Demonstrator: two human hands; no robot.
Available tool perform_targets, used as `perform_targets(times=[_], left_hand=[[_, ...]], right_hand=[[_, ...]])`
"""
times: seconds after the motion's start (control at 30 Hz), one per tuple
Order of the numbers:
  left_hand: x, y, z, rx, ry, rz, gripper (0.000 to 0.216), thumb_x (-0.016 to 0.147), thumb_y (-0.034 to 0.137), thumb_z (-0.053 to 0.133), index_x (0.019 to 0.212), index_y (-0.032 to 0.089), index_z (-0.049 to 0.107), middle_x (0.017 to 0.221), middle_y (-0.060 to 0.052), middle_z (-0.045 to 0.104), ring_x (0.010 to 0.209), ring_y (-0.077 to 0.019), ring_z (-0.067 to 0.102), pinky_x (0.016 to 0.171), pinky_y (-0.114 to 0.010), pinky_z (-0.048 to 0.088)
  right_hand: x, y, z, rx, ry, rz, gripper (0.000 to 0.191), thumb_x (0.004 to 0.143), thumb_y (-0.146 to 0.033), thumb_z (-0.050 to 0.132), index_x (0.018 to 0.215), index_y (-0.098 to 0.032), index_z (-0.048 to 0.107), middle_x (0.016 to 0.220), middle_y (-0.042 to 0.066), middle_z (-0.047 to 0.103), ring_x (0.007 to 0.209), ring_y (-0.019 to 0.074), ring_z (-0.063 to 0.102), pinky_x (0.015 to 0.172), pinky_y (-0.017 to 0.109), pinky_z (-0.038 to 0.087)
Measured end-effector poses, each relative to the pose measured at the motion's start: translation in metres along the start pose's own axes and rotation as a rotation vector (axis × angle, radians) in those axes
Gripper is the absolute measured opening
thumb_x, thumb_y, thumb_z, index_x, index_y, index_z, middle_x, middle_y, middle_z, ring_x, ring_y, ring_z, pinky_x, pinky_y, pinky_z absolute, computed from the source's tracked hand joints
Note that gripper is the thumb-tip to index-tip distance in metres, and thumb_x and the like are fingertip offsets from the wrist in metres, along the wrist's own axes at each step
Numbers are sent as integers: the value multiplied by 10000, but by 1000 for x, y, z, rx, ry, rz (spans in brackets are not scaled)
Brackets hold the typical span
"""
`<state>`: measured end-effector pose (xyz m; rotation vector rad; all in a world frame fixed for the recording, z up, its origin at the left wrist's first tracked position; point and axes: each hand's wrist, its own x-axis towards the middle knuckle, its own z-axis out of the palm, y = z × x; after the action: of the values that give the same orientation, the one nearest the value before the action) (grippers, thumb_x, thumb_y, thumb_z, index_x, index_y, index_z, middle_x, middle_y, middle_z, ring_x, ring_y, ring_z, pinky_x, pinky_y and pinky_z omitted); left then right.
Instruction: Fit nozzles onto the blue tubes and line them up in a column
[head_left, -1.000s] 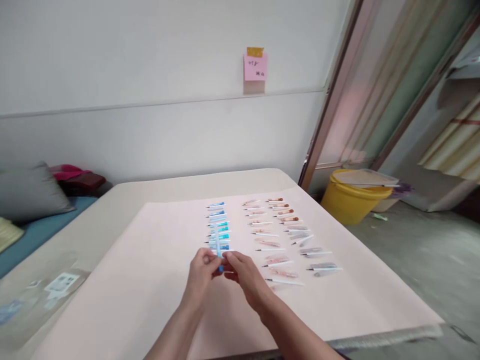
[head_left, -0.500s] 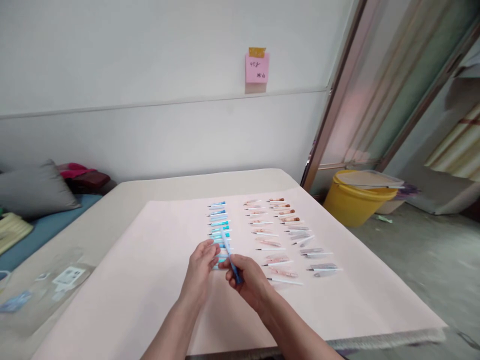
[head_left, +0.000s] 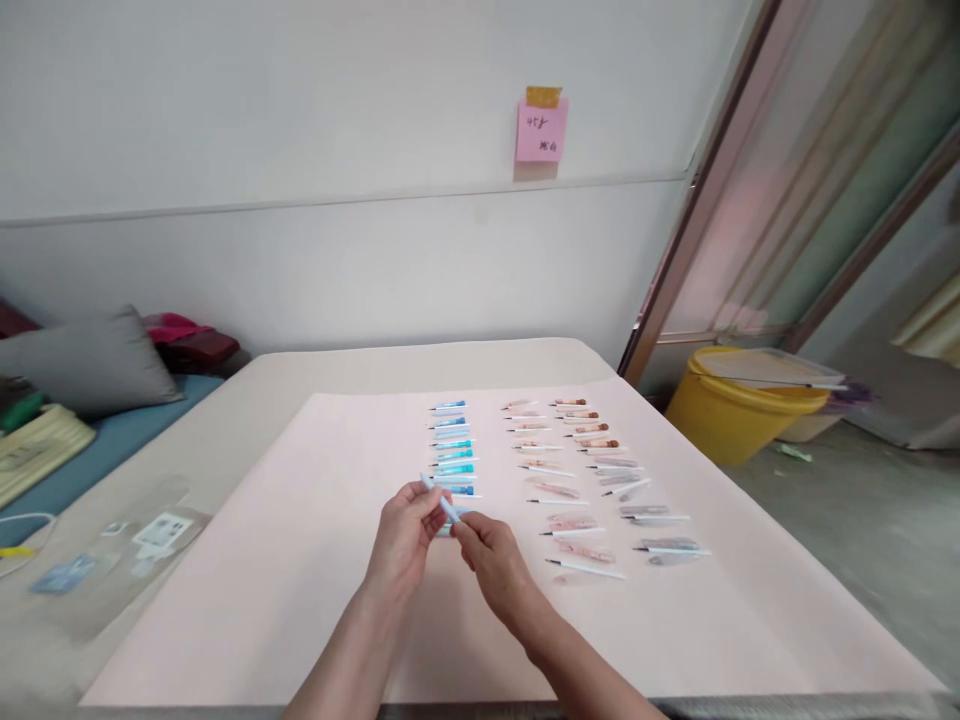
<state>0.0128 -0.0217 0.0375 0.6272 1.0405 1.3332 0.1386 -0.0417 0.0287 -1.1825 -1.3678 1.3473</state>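
White wall, pink note, grey cushion, yellow bucket, grey concrete floor

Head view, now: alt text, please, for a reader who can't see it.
A person's left hand and right hand hold a pale-blue pen over a pink sheet, columns of pen parts lying beyond and to the right. A pink note is taped to the wall behind.

I see pen tipped more left than before, blue end now hidden by right hand. Left hand, looser half second ago, now pinches pen. My view swung left; small yellow thing came in.
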Motion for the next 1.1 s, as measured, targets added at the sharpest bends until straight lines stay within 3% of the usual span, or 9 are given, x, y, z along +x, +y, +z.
perform_targets(times=[0.1,0.23,0.3,0.47,0.63,0.8,0.97,1.1], left_hand=[[-2,2,1,8,41,-4,205,692,302,700,719,138,580,725,-41,610,635,-104,569,598,-220,463],[-3,10,4,-119,-54,-63,249,697,206,689,930,154,620,955,-104,648,847,-166,618,751,-286,490],[-3,12,3,-105,-71,-52,280,674,160,698,944,150,625,983,-111,652,895,-177,617,797,-292,482],[-2,11,1,100,44,20,202,658,257,723,765,125,615,766,-61,655,681,-117,608,640,-215,478],[-2,13,4,-42,-36,-54,302,697,177,688,986,151,607,934,-100,671,870,-171,631,767,-277,499],[0,11,3,78,33,-5,187,681,224,711,809,123,620,801,-73,660,704,-119,621,618,-190,489],[-2,12,3,-6,-85,-60,316,702,216,692,1000,149,609,919,-107,667,825,-168,635,735,-273,504],[-4,12,2,136,-11,4,233,705,281,692,861,124,619,794,-83,665,716,-139,627,645,-223,494]], right_hand=[[1,3,2,-83,0,-5,268,804,-300,442,564,-189,404,490,-58,355,488,84,315,473,227,234],[1,4,-1,-85,-22,28,267,817,-313,417,578,-195,397,487,-61,350,476,86,304,467,226,237],[1,3,-2,-112,-17,-3,271,819,-303,417,573,-195,386,496,-59,353,486,87,310,474,227,238],[-1,4,-3,-209,21,-130,257,827,-287,421,588,-195,404,540,-47,383,533,99,332,508,234,242],[0,2,-9,-211,17,-84,298,822,-288,425,539,-199,396,490,-41,399,513,108,350,505,243,243],[-3,-4,-12,-190,-10,-88,309,825,-295,421,533,-198,399,489,-39,404,511,106,357,504,245,246],[-5,-7,-11,-179,-28,-17,324,820,-282,428,513,-200,371,474,-46,364,487,101,343,487,241,247],[-7,-4,-8,-176,-28,-55,315,831,-287,419,530,-197,394,483,-48,377,492,99,345,494,242,238]])
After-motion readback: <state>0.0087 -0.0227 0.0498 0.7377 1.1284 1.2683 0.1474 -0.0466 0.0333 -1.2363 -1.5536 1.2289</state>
